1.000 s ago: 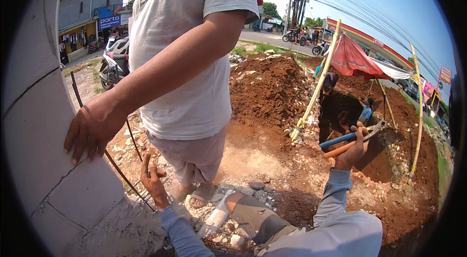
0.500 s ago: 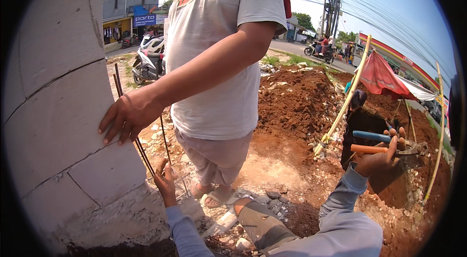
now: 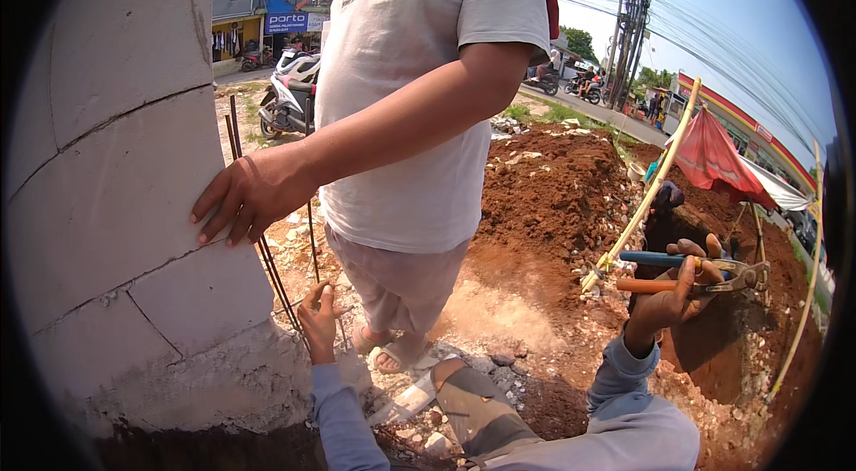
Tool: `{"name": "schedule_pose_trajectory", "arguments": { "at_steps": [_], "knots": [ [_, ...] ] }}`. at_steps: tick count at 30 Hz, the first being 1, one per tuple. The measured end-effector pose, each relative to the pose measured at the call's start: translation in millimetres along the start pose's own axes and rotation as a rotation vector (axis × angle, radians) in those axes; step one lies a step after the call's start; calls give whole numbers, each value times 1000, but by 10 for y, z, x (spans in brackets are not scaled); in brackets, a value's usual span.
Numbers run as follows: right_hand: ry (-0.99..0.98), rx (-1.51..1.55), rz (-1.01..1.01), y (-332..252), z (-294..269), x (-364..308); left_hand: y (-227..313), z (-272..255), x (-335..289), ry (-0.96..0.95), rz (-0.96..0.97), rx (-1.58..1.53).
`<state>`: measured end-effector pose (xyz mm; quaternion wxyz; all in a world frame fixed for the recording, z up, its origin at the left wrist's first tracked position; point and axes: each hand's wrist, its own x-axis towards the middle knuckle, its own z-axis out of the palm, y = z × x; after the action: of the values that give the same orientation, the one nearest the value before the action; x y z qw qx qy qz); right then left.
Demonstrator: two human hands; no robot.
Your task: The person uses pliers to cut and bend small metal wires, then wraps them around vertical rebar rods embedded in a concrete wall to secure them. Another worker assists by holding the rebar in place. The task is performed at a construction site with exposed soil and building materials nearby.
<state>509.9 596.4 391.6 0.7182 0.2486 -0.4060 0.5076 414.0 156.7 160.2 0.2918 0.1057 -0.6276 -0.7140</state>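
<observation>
In my right hand (image 3: 679,291) is a pair of pincers with one blue handle (image 3: 649,257) and one orange handle. Its metal jaws (image 3: 756,276) point to the right, and the handles stand a little apart. My left hand (image 3: 321,321) is raised beside thin upright steel rods (image 3: 310,226) at the end of the block wall. Its fingers are curled, thumb and forefinger close together where one rod passes. Whether they grip that rod is hidden. A co-worker (image 3: 406,132) stands just ahead, one hand (image 3: 245,199) flat against the wall.
The pale block wall (image 3: 116,177) fills the left side. Right of the co-worker lies a heap of red soil (image 3: 557,186), then a dug pit (image 3: 713,337) with bamboo poles (image 3: 655,172) and a red sheet (image 3: 713,155). Rubble (image 3: 508,364) covers the ground by my knee.
My right hand has turned, bringing the pincers' jaws into fuller view, and the tool sits slightly further left. My left hand has shifted a little up and right along the rods.
</observation>
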Motion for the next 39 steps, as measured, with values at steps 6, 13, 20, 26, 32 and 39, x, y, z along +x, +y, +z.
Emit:
{"name": "schedule_pose_trajectory", "arguments": {
  "at_steps": [6,13,20,26,32,39],
  "knots": [
    [-677,355,1597,129,71,-1508,-294,89,-471,-120,-212,55],
    [-1291,317,2262,208,-333,-3545,-767,546,-1457,-313,-516,240],
    [-1143,749,2513,115,-185,-3790,-710,161,-1522,-57,-601,-264],
    [-1156,890,2417,-67,-244,-3389,-740,135,-1527,-115,-387,-335],
    [-1242,824,2413,-218,-143,-3592,-912,-35,-1572,65,-448,-183],
    [-1670,447,2242,-16,19,-4192,-1333,-14,-1566,280,-302,347]
  ]
}}
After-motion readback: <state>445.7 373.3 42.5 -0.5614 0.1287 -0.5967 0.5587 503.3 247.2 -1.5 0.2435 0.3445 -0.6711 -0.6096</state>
